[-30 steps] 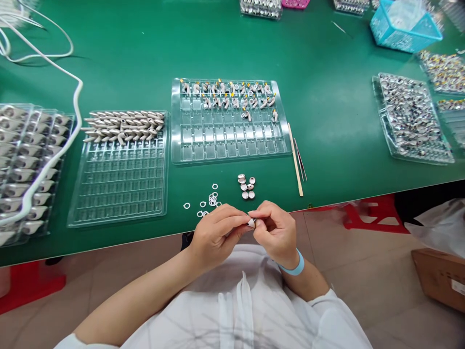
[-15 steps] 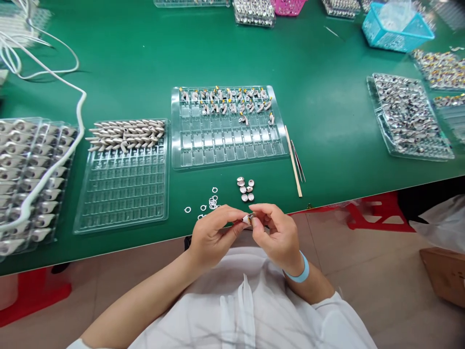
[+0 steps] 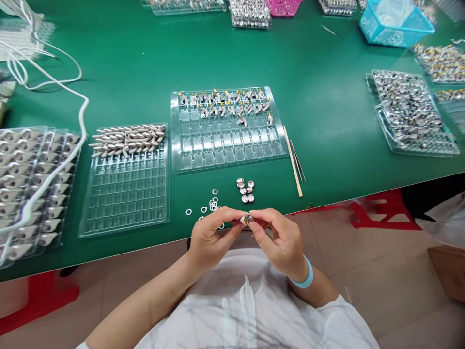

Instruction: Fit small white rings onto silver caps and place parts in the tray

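Observation:
My left hand [image 3: 212,237] pinches a small white part with a yellow spot [image 3: 243,220] between thumb and fingertips. Against its right side, my right hand [image 3: 279,242] grips a small round silvery piece [image 3: 250,219]. The two pieces touch, and fingertips cover much of both. Just beyond my hands lie several round metal caps [image 3: 243,191] in a cluster. Thin white rings [image 3: 212,205] are scattered to the left, some partly behind my left hand. Farther back, a clear tray [image 3: 228,162] holds several curved grey parts with yellow tips [image 3: 231,110] in its far rows.
Tweezers [image 3: 298,161] and a wooden stick [image 3: 292,162] lie right of the clear tray. On the left are a tray of grey stem-like parts [image 3: 127,140], trays of larger shells [image 3: 32,179] and a white cable [image 3: 82,111]. A blue basket [image 3: 395,31] stands far right.
The view has shifted slightly. My right fingertips have closed in on the held pieces, and the silvery piece now shows more plainly against the white part. Objects on the table stay where they were.

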`<state>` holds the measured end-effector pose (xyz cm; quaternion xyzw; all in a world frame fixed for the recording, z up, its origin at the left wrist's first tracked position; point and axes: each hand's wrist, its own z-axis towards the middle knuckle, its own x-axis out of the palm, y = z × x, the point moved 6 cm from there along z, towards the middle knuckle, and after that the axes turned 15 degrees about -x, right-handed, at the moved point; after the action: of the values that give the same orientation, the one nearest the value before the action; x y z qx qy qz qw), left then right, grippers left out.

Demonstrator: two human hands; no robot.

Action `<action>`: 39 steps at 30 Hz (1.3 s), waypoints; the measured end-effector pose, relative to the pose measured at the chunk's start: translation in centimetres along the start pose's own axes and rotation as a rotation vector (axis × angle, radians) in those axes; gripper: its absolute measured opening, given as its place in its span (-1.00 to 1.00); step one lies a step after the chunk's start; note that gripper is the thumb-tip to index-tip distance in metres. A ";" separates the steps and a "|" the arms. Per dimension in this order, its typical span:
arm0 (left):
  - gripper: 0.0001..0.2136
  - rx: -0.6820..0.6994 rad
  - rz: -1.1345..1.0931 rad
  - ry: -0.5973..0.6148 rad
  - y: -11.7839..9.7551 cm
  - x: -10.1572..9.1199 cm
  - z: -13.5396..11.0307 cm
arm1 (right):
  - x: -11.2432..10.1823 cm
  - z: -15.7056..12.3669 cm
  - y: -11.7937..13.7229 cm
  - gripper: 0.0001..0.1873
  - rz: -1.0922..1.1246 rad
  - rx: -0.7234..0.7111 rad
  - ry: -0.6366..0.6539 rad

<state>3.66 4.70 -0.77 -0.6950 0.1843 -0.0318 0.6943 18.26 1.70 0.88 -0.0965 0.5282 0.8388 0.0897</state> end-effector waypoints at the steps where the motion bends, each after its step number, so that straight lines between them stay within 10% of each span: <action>1: -0.74 0.027 0.002 0.000 -0.2 0.0 0.0 | 0.0 0.1 0.1 -0.66 -0.007 -0.015 -0.004; 29: -0.69 0.426 0.462 -0.101 -2.6 0.0 -1.1 | 0.3 0.4 -0.8 -0.78 0.104 0.005 0.043; 39: -0.75 0.114 0.297 0.035 -2.6 0.2 -0.3 | 0.0 0.5 -0.9 -0.81 0.046 0.009 0.014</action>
<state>4.28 4.26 1.79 -0.6191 0.2950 0.0484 0.7262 18.46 2.51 0.30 -0.0900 0.5346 0.8376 0.0672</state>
